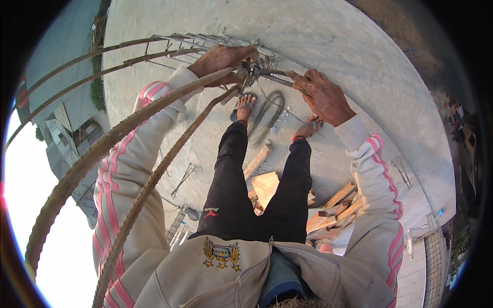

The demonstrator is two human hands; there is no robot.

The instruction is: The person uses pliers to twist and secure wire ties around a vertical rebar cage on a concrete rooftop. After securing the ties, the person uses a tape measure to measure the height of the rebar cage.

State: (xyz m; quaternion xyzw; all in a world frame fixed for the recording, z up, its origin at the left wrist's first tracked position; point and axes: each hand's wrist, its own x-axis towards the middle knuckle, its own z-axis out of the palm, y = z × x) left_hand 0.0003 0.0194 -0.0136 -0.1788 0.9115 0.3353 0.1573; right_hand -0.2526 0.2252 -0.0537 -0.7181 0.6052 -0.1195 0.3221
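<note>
My left hand [221,60] is closed at the joint of a steel cage, with a thick ribbed rebar [131,122] running through its grip; part of the fingers is hidden behind the bar. A second, rustier rebar [159,169] slants up to the same joint. My right hand [322,95] grips the handles of a pair of pincers [275,76]. Their jaws meet the joint just right of my left fingers, where small wire ends cluster. Below the joint, a loop of dark tie wire [272,110] lies on the concrete between my feet.
More rebars [97,51] curve away left, joined by thin stirrups [169,38]. Wood offcuts [341,205] and a board [265,190] lie below my legs. A round timber [258,160] rests nearby. Short rods [183,179] lie on the concrete slab [400,123]; its curved edge is right.
</note>
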